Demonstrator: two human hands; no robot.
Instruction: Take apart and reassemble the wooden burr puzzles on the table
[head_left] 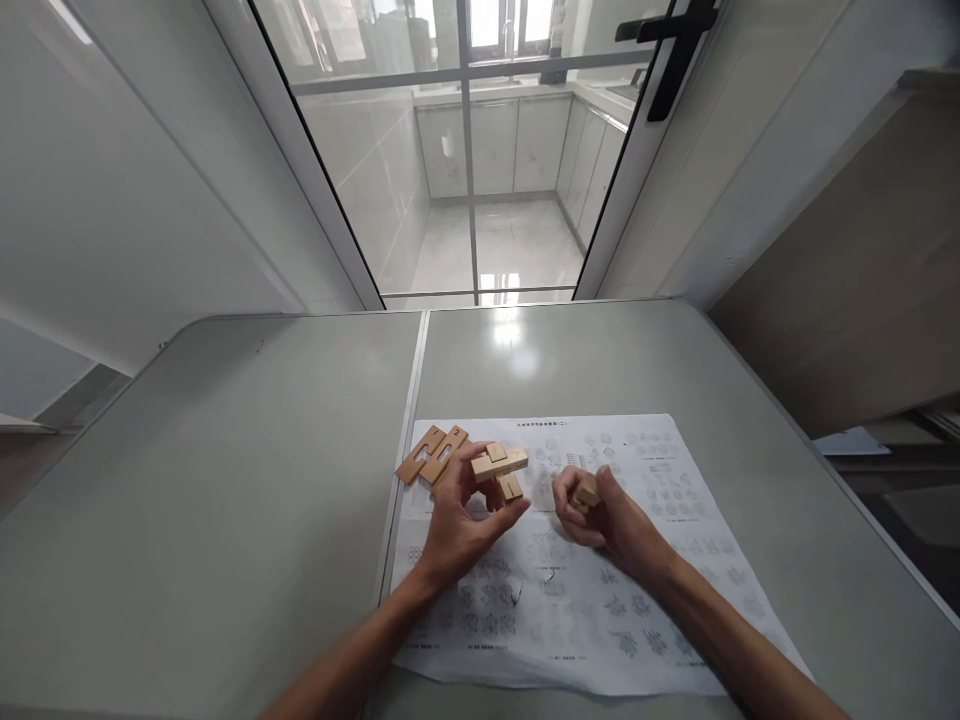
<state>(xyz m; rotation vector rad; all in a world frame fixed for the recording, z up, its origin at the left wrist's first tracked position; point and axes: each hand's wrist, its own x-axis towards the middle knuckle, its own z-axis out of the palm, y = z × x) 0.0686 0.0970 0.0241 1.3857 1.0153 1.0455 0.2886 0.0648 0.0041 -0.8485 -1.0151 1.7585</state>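
Observation:
My left hand (465,520) is closed around a small group of interlocked wooden puzzle pieces (501,463), pale bars crossing one another. Fingers curled, my right hand (600,510) grips a short wooden block (587,490); part of it is hidden in the palm. Both hands are over a printed instruction sheet (555,640) covered with small diagrams. Beside the left hand, at the sheet's upper left corner, lie flat brown wooden pieces (421,455) with cut-out slots. The left fingers partly cover these flat pieces.
The grey table (225,500) has a pale seam (409,400) running through it. Past its far edge stands a glass door (517,150) with a black handle (675,50). Two tiny dark-and-silver bits (517,594) lie on the sheet.

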